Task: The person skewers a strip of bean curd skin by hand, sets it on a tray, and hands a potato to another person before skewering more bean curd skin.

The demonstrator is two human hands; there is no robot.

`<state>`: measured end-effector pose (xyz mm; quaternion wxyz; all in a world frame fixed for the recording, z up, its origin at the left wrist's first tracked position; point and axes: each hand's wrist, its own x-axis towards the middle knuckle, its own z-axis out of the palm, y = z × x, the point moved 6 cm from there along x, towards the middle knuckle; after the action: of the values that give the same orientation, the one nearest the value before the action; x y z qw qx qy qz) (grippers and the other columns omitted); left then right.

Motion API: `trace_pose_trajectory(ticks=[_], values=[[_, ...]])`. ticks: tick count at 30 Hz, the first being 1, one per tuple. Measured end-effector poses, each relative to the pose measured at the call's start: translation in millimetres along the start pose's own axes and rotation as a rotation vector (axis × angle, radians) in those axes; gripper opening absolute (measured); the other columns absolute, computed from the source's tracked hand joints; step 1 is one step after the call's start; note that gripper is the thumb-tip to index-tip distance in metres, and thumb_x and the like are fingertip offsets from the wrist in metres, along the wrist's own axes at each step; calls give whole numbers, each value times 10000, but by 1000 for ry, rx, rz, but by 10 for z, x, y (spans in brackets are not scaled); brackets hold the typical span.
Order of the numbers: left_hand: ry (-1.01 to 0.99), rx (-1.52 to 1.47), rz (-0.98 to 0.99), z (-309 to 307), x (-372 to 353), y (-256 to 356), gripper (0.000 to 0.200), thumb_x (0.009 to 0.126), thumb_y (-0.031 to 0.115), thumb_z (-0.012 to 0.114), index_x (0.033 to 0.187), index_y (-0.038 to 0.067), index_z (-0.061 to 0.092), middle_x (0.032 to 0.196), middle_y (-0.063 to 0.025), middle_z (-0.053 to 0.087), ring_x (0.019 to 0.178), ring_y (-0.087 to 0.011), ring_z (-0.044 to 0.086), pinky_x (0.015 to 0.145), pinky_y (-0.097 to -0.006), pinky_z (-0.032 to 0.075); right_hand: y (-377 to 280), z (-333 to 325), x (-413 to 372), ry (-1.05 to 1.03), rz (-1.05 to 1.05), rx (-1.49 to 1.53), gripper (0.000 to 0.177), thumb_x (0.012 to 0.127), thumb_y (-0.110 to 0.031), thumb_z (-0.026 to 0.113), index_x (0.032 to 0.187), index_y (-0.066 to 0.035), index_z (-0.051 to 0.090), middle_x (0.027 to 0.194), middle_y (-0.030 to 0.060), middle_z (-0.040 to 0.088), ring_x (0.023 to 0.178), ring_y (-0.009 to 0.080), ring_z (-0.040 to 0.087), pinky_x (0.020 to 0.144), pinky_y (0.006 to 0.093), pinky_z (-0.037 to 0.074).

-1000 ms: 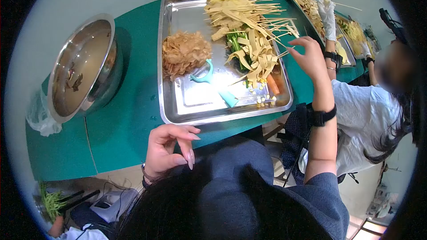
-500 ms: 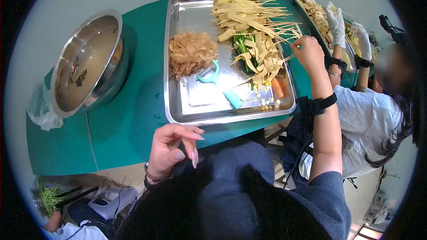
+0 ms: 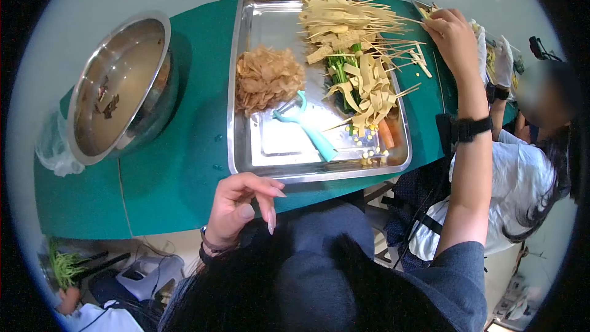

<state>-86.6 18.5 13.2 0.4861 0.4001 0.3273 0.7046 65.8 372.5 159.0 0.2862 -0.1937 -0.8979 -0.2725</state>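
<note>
We observe the right hand at upper right, fingertips at the end of a skewer; whether they grip it we cannot tell. We find the skewered strips in the tray, upper centre; the left hand, lower centre, is released, loosely curled.

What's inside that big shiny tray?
The tray has a brown flaky pile, a turquoise tool, pale strips with thin sticks, green stalks, an orange piece and little yellow bits. Whatever lies under the pile and strips is covered, so I can't see it.
</note>
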Motion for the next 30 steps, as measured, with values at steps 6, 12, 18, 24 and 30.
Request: trace_pose_trajectory(ticks=[6, 12, 18, 24, 30], values=[[15, 7, -27, -57, -8, -48, 491, 818, 430, 602, 954, -40, 561, 641, -58, 595, 556, -174, 609, 924, -338, 394, 68, 622, 188, -232, -93, 1, 118, 748, -124, 591, 803, -115, 695, 948, 19, 627, 990, 240, 528, 843, 385, 429], [13, -34, -41, -23, 3, -25, 489, 796, 426, 628, 965, -30, 579, 668, -63, 613, 586, -184, 618, 939, -363, 373, 240, 1040, 114, -161, -15, -145, 223, 721, -55, 535, 878, -134, 673, 987, 44, 611, 1006, 240, 529, 867, 379, 420], [-138, 27, -77, 29, 2, 24, 469, 774, 401, 659, 980, -16, 605, 770, -96, 658, 675, -187, 646, 959, -368, 355, -27, 482, -132, -198, 68, -68, 277, 701, -1, 506, 921, -82, 653, 1062, 123, 577, 1075, 277, 507, 904, 400, 411], [-226, 33, -52, 68, 17, -8, 450, 776, 395, 661, 980, -3, 609, 768, -93, 659, 684, -188, 648, 941, -380, 372, -400, 40, -771, -501, 109, 208, 315, 642, 47, 567, 925, -65, 648, 1117, 131, 562, 1080, 291, 510, 890, 372, 438], [-267, 67, -56, 256, 65, -33, 423, 777, 368, 659, 977, -2, 611, 745, -92, 655, 685, -191, 646, 937, -375, 372, -542, 176, -1008, -300, -9, 167, 322, 651, -26, 610, 964, -92, 651, 1082, 87, 592, 1072, 267, 512, 907, 364, 427]])
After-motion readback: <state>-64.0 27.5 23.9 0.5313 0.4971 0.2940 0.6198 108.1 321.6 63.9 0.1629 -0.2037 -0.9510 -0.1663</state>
